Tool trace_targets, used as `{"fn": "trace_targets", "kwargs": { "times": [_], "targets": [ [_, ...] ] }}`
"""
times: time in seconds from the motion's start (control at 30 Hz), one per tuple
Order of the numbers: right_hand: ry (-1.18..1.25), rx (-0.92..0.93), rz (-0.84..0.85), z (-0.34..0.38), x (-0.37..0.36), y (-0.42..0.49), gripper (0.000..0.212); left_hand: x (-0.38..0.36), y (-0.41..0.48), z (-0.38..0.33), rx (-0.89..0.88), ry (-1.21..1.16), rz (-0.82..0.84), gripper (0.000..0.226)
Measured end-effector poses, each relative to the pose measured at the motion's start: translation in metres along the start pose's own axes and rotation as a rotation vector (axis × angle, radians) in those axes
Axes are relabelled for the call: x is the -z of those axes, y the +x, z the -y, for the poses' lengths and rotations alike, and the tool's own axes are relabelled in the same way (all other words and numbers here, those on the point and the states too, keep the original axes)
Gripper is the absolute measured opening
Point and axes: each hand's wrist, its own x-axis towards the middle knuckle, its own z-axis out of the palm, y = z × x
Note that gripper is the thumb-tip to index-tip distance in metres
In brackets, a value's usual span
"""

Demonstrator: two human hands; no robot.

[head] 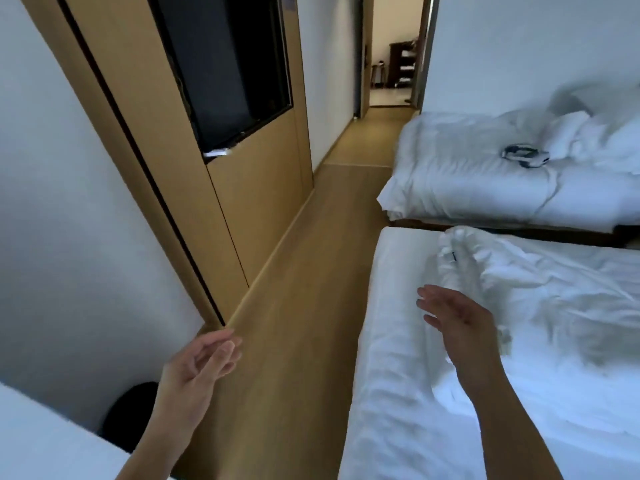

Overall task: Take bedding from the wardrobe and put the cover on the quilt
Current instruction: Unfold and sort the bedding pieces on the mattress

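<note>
White crumpled bedding (pixel 540 292) lies heaped on the near bed (pixel 391 393) at the right. My right hand (pixel 457 323) hovers over that bed beside the heap, fingers straight and spread, holding nothing. Over the wooden floor at the lower middle, my left hand (pixel 197 368) is raised with relaxed fingers and is empty. A second bed (pixel 450 188) further back carries rumpled white bedding (pixel 588 140). No wardrobe interior shows in this view.
A wooden wall panel (pixel 256 202) with a dark television (pixel 225 67) runs along the left. A small grey device with a cable (pixel 524 154) lies on the far bed. The wooden floor aisle (pixel 311 271) leads to an open doorway (pixel 391 64). A dark round object (pixel 131 414) sits low left.
</note>
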Motion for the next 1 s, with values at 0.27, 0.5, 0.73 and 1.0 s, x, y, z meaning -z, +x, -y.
{"fn": "trace_targets", "kwargs": {
  "times": [0.27,0.5,0.73,1.0],
  "targets": [
    [-0.072,0.042,-0.176,0.015,-0.089,0.112,0.013,-0.027,0.220,-0.022,-0.016,-0.090,0.260,0.033],
    [-0.095,0.033,-0.446,-0.015,-0.109,0.191,0.013,-0.124,0.372,-0.009,-0.070,-0.079,0.595,0.036],
    [-0.085,-0.006,-0.797,-0.012,-0.118,0.280,0.009,-0.254,0.524,-0.020,-0.121,-0.106,0.954,0.034],
    [-0.059,-0.085,-1.181,-0.027,-0.096,0.322,0.010,-0.425,0.574,-0.039,-0.124,-0.047,1.336,0.029]
  ]
}}
